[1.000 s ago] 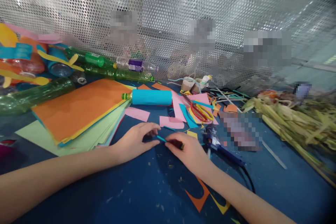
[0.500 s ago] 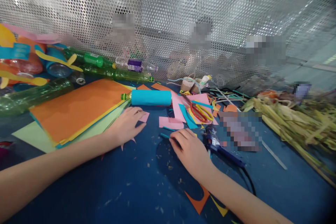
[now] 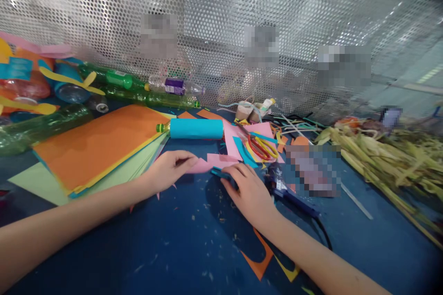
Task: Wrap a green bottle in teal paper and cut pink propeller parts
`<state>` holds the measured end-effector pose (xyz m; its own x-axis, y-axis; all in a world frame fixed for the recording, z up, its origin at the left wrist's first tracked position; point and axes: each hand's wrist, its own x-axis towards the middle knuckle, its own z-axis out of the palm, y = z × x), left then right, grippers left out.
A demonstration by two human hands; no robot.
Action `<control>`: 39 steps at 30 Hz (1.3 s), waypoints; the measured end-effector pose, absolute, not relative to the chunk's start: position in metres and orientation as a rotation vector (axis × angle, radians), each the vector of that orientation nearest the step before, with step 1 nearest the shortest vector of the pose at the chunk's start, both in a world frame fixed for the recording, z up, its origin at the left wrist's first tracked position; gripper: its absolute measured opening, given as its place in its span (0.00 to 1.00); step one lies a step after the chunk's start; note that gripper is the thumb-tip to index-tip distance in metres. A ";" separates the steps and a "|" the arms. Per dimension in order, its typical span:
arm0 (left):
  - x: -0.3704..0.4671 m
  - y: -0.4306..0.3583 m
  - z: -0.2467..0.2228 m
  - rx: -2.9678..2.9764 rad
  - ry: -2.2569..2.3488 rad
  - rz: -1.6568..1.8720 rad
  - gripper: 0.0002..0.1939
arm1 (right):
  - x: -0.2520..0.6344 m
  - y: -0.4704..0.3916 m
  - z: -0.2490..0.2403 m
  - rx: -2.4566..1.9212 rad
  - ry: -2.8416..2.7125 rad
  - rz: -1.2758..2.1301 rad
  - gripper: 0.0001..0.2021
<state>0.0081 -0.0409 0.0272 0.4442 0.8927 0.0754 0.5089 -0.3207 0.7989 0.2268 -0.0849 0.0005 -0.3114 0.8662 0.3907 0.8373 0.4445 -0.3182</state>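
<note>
My left hand (image 3: 171, 170) pinches a piece of pink paper (image 3: 200, 166) between thumb and fingers, a little above the table. Closed around the end of some narrow blue strips (image 3: 217, 172) is my right hand (image 3: 249, 193), its fingertips partly hiding them. Another pink paper piece (image 3: 221, 160) lies just behind both hands. Beyond it rests a bottle wrapped in blue paper (image 3: 196, 128), on its side with the neck to the left. Scissors (image 3: 261, 146) with red and yellow handles lie on pink paper to the right.
A blue glue gun (image 3: 294, 200) with a black cord lies right of my right hand. Stacked coloured sheets (image 3: 100, 143) are at left, green bottles (image 3: 148, 97) behind. Dried husks (image 3: 377, 156) cover the right side. A perforated metal screen (image 3: 214, 18) stands at the back.
My left hand has taken hold of the pink piece and lifted it, drawing its fingers together. My right hand has closed on the blue strips, which now lie together. The view has shifted slightly.
</note>
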 end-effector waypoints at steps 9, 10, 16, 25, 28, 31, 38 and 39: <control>0.027 -0.069 0.022 1.181 0.975 0.622 0.14 | 0.219 -0.093 0.011 -1.263 -1.762 0.991 0.06; 0.027 -0.070 0.022 1.143 0.957 0.618 0.13 | 0.219 -0.092 0.010 -1.268 -1.757 0.993 0.05; 0.026 -0.066 0.021 1.150 0.925 0.596 0.11 | 0.222 -0.086 0.008 -1.327 -1.770 0.927 0.06; 0.022 -0.062 0.010 1.353 0.956 0.600 0.09 | 0.220 -0.087 0.007 -1.320 -1.747 0.976 0.07; 0.023 -0.063 0.012 1.348 0.966 0.623 0.06 | 0.219 -0.088 0.009 -1.295 -1.707 1.021 0.08; 0.024 -0.065 0.014 1.193 0.896 0.659 0.04 | 0.218 -0.090 0.011 -1.245 -1.622 1.109 0.12; 0.023 -0.063 0.016 0.694 0.534 0.637 0.08 | 0.217 -0.094 0.005 -1.247 -1.710 1.125 0.09; 0.022 -0.063 0.016 0.662 0.506 0.616 0.10 | 0.217 -0.094 0.004 -1.248 -1.731 1.115 0.09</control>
